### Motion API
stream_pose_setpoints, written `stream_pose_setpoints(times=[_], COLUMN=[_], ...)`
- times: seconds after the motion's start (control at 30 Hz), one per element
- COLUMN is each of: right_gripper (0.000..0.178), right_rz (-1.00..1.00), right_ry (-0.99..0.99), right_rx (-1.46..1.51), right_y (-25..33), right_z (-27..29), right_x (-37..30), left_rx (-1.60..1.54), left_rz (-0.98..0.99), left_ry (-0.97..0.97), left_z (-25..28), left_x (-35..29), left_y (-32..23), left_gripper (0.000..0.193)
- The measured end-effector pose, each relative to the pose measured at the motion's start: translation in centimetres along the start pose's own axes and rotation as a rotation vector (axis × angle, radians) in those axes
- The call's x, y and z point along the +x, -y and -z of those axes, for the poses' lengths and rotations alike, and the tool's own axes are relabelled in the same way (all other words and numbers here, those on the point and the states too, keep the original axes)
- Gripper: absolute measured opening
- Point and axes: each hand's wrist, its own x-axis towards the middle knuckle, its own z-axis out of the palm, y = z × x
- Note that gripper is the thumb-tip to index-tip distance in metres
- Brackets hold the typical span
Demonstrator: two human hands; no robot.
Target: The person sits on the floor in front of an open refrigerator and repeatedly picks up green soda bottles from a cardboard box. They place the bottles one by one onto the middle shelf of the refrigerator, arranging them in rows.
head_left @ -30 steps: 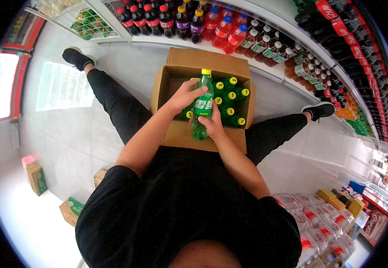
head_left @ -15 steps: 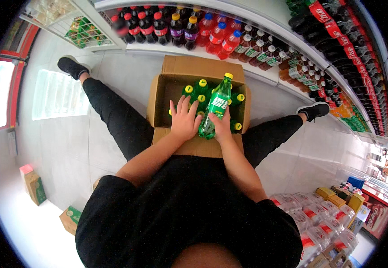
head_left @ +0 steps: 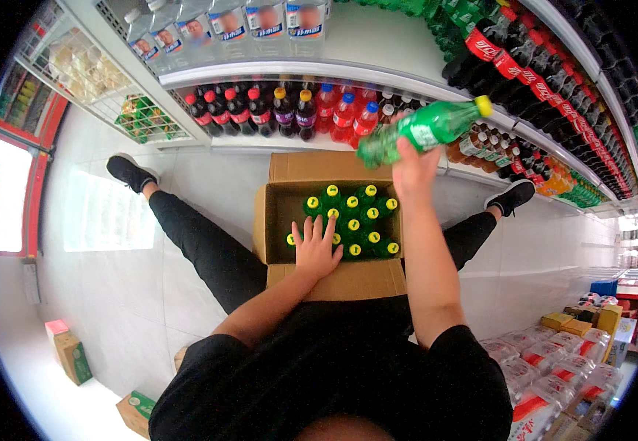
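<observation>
My right hand (head_left: pixel 416 165) is wrapped round a green plastic soda bottle (head_left: pixel 429 132) with a yellow cap. The bottle is tilted, cap toward the upper right, in front of the shelves and slightly blurred. An open cardboard box (head_left: pixel 337 167) sits between my spread legs. Inside it stand several green bottles (head_left: pixel 353 225) with yellow caps, packed mostly to the right side. Spread fingers of my left hand (head_left: pixel 316 250) rest over the bottles at the box's near left; this hand grips nothing.
Ahead, a low shelf (head_left: pixel 238 144) carries dark, purple and red drinks, with large clear bottles (head_left: pixel 267 20) above. Shelves of cola bottles (head_left: pixel 506 70) curve along the right. Wrapped bottle packs (head_left: pixel 554 367) stand at lower right, small cartons (head_left: pixel 73 356) at lower left, a wire rack (head_left: pixel 84 66) at upper left.
My right hand has lifted the green bottle out from over the box, up and to the right toward the shelves. My left hand stays over the box. The view has tilted upward.
</observation>
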Motion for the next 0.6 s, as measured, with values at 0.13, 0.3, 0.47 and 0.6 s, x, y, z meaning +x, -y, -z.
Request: stream_pose_setpoints(times=[0.13, 0.3, 0.47, 0.6], right_gripper=[0.056, 0.056, 0.065, 0.063], right_rz=[0.226, 0.419, 0.404, 0.372], right_ry=[0.146, 0.176, 0.181, 0.147], right_rx=[-0.28, -0.498, -0.661, -0.792], right_y=[3.1, 1.5, -0.3, -1.9], right_z=[-4.6, -6.7, -7.7, -7.8], right_x=[7.0, 14.5, 19.1, 22.4], left_rx=[0.008, 0.031, 0.034, 0.023], left_rz=[-0.002, -0.012, -0.017, -0.015], left_ry=[-0.004, -0.057, -0.08, -0.067], left_z=[-0.1, 0.0, -0.3, -0.2], left_x=[-0.1, 0.1, -0.1, 0.1], left_y=[0.0, -0.2, -0.2, -0.1], left_gripper=[0.084, 0.082, 0.081, 0.081])
